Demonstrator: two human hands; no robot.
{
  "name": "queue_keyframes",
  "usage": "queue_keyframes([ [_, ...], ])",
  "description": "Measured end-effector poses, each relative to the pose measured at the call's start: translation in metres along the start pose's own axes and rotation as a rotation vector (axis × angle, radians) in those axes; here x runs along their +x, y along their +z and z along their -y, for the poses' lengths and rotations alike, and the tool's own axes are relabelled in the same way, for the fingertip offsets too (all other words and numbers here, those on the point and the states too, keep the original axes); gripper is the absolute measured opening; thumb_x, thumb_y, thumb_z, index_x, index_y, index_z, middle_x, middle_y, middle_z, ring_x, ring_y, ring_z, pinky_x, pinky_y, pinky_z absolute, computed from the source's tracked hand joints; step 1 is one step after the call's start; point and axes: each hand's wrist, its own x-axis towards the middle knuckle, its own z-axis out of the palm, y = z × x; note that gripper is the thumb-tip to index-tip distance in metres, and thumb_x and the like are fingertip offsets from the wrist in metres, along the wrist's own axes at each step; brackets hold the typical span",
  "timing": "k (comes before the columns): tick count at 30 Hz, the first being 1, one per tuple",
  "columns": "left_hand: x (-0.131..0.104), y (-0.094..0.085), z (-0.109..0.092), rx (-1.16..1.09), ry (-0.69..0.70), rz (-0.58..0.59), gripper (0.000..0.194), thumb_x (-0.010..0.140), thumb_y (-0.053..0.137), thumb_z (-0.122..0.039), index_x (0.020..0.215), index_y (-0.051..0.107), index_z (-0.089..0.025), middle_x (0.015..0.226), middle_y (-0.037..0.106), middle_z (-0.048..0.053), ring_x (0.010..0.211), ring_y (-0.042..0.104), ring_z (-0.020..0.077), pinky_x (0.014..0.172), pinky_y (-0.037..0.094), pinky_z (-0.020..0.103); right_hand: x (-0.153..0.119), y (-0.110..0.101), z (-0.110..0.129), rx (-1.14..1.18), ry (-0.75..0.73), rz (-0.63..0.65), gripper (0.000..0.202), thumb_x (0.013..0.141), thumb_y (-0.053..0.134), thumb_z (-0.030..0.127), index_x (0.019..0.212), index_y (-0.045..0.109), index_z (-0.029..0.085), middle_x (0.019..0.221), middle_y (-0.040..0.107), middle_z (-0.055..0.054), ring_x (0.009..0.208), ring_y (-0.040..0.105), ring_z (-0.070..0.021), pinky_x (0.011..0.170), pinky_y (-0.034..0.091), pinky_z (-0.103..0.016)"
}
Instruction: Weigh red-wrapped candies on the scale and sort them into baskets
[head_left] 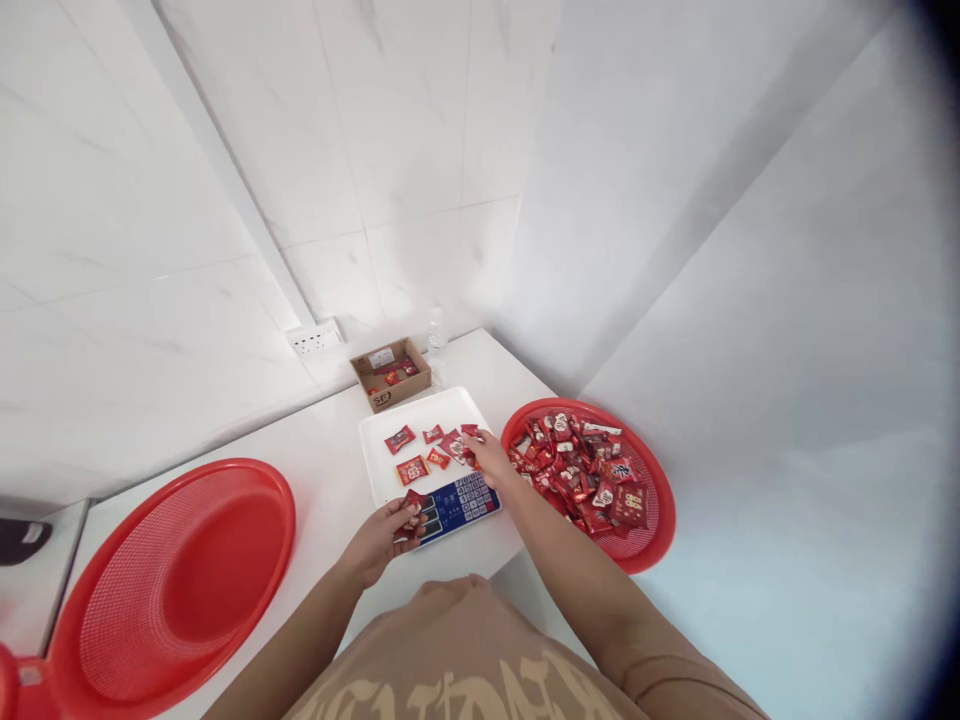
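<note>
My left hand (381, 540) is closed around red wrapped candies (411, 508), just in front of the display of a digital scale (448, 512). Over the right side of the scale's white pan (386, 482), my right hand (487, 455) pinches a small red candy packet (469, 431). Several red wrapped candies (412, 470) lie spread on the pan. Close to my right forearm stands a red mesh basket (664, 480) heaped with red candy packets (581, 465). My fingers hide part of what each hand holds.
Behind the scale sit a cardboard box (381, 401) with a few red packets inside and a clear plastic bottle (436, 332). At the left is another red basket (202, 580). A power socket (315, 341) is on the wall. The white table (330, 450) meets the walls.
</note>
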Motion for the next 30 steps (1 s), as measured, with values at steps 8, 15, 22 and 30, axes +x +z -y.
queue_keyframes([
  [8,-0.005,-0.011,-0.001,-0.017,0.016,-0.021,0.030,0.068,0.071,-0.040,0.087,0.058,-0.019,0.090,0.065,0.004,0.075,0.060,0.0111,0.073,0.048,0.026,0.002,0.018,-0.002,-0.105,0.003,0.012,0.020,0.071,0.067,0.027,0.082,0.053,0.019,0.073,0.057,0.001,0.062,0.056,-0.0088,0.051,0.053,-0.020],
  [15,0.000,-0.007,-0.002,-0.024,-0.009,-0.010,0.032,0.068,0.071,-0.039,0.089,0.057,-0.019,0.088,0.064,0.003,0.074,0.060,0.0112,0.072,0.048,0.026,-0.004,0.014,0.002,-0.179,0.033,0.150,0.030,0.065,0.070,0.023,0.092,0.058,0.020,0.086,0.061,-0.002,0.067,0.059,-0.0110,0.052,0.053,-0.021],
  [22,0.002,-0.005,-0.001,-0.007,-0.005,-0.016,0.032,0.067,0.072,-0.039,0.087,0.057,-0.020,0.088,0.065,0.003,0.073,0.060,0.0111,0.072,0.048,0.026,-0.003,0.006,-0.012,-0.359,-0.093,0.027,0.038,0.061,0.069,0.019,0.097,0.061,0.026,0.099,0.062,0.000,0.070,0.058,-0.0116,0.045,0.046,-0.018],
  [30,-0.001,-0.005,0.001,-0.008,-0.021,0.009,0.038,0.062,0.075,-0.032,0.092,0.055,-0.020,0.092,0.065,0.004,0.077,0.061,0.0130,0.075,0.048,0.028,-0.035,0.019,-0.030,-0.249,0.091,0.172,0.011,0.071,0.064,0.025,0.081,0.061,0.021,0.068,0.059,0.003,0.047,0.046,-0.0067,0.036,0.032,-0.016],
])
